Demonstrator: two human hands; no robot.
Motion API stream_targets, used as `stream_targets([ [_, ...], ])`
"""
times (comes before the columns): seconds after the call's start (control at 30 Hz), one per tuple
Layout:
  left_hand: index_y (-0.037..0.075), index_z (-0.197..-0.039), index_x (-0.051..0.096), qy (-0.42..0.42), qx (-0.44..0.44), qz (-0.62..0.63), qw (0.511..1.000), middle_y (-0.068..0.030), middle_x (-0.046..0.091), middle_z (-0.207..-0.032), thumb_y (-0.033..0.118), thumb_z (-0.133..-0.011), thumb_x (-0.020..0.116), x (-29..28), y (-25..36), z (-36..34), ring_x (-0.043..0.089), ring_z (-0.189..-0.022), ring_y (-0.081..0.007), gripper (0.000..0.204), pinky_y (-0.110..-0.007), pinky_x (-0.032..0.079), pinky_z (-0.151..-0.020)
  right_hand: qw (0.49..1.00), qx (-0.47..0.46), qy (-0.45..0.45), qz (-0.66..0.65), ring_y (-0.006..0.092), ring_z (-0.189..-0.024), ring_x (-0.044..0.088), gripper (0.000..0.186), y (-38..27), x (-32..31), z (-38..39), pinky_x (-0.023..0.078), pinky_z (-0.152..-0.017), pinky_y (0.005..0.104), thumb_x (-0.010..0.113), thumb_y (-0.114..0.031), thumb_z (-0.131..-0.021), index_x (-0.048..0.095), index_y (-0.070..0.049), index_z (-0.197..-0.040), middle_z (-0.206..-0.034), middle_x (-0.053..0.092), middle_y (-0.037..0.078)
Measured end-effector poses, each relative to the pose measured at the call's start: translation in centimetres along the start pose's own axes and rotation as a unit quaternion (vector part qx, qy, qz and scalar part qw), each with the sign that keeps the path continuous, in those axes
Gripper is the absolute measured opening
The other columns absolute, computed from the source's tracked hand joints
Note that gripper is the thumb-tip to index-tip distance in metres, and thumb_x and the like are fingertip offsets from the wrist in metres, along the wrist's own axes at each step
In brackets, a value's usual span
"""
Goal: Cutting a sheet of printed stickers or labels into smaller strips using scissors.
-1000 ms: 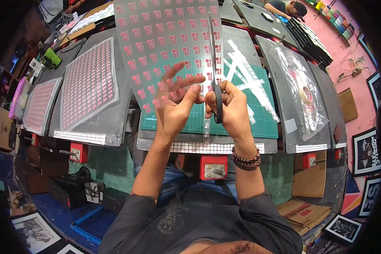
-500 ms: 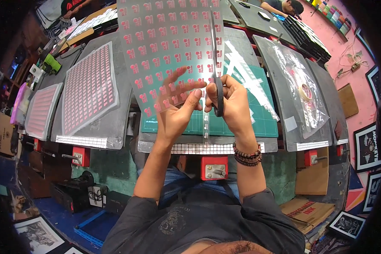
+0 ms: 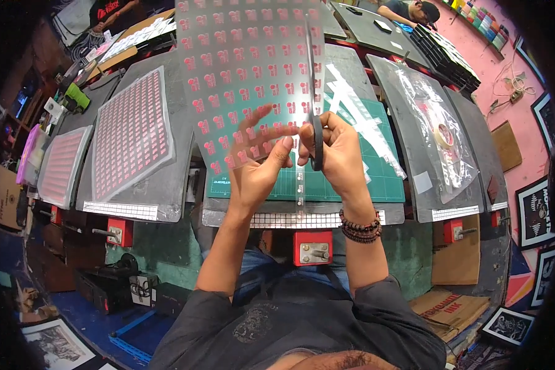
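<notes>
Left hand (image 3: 256, 174) holds a printed sheet (image 3: 250, 73), right hand (image 3: 337, 153) grips scissors (image 3: 317, 147)

There are two hands, one left hand (image 3: 253, 179) and one right hand (image 3: 339, 159); one pair of scissors (image 3: 317, 148); one raised printed sheet (image 3: 246, 74) and two printed sheets at left (image 3: 132, 126); one cutting mat (image 3: 277, 185); one tape roll (image 3: 444, 137); and two other people (image 3: 398, 11). The white strips (image 3: 370, 127) overlap too much to count.
</notes>
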State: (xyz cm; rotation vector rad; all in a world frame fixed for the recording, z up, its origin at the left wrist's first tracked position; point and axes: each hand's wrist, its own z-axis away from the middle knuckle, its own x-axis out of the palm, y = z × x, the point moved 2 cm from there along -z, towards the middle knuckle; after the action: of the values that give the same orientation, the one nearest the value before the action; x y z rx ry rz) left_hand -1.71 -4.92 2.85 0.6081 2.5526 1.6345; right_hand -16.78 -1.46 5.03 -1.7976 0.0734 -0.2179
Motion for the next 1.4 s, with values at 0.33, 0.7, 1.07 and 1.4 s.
stream_targets([
  [0.33, -0.004, -0.141, 0.04, -0.005, 0.0, 0.007, 1.0, -0.0165, 0.073, -0.105, 0.009, -0.093, 0.069, 0.4, 0.0, 0.5, 0.068, -0.076, -0.0133, 0.058, -0.025, 0.056, -0.06, 0.999, -0.02, 0.018, 0.019, 0.0031, -0.06, 0.056, 0.034, -0.3, -0.6, -0.6, 0.04, -0.051, 0.0185, 0.077, -0.029, -0.09, 0.061, 0.001, -0.093, -0.071, 0.068, 0.005],
  [0.7, -0.003, -0.141, 0.04, 0.005, 0.002, 0.003, 1.0, -0.0172, 0.073, -0.102, 0.007, -0.093, 0.068, 0.8, 0.3, 0.4, 0.068, -0.074, -0.014, 0.057, -0.026, 0.056, -0.059, 1.0, -0.026, 0.018, -0.002, 0.0037, -0.06, 0.058, 0.031, -0.2, -0.7, -0.9, 0.042, -0.052, 0.0186, 0.077, -0.025, -0.09, 0.061, 0.001, -0.092, -0.073, 0.069, 0.005],
  [1.07, -0.002, -0.136, 0.048, -0.002, -0.021, 0.009, 1.0, -0.0122, 0.068, -0.088, 0.022, -0.105, 0.048, 0.6, 0.4, 0.4, 0.063, -0.064, -0.015, 0.039, -0.027, 0.052, -0.058, 0.999, -0.03, 0.027, 0.018, 0.0071, -0.063, 0.065, 0.035, -0.7, -1.0, -1.1, 0.048, -0.054, 0.0198, 0.078, -0.03, -0.089, 0.061, 0.001, -0.092, -0.071, 0.069, 0.005],
  [1.4, -0.002, -0.136, 0.049, 0.008, -0.023, -0.004, 1.0, -0.01, 0.064, -0.084, 0.021, -0.105, 0.051, 0.9, 0.5, 0.5, 0.062, -0.063, -0.0144, 0.039, -0.027, 0.051, -0.058, 0.998, -0.06, 0.033, -0.006, 0.0068, -0.066, 0.066, 0.035, -1.5, -0.8, -1.5, 0.048, -0.054, 0.0188, 0.075, -0.03, -0.092, 0.062, 0.002, -0.093, -0.077, 0.072, 0.009],
])
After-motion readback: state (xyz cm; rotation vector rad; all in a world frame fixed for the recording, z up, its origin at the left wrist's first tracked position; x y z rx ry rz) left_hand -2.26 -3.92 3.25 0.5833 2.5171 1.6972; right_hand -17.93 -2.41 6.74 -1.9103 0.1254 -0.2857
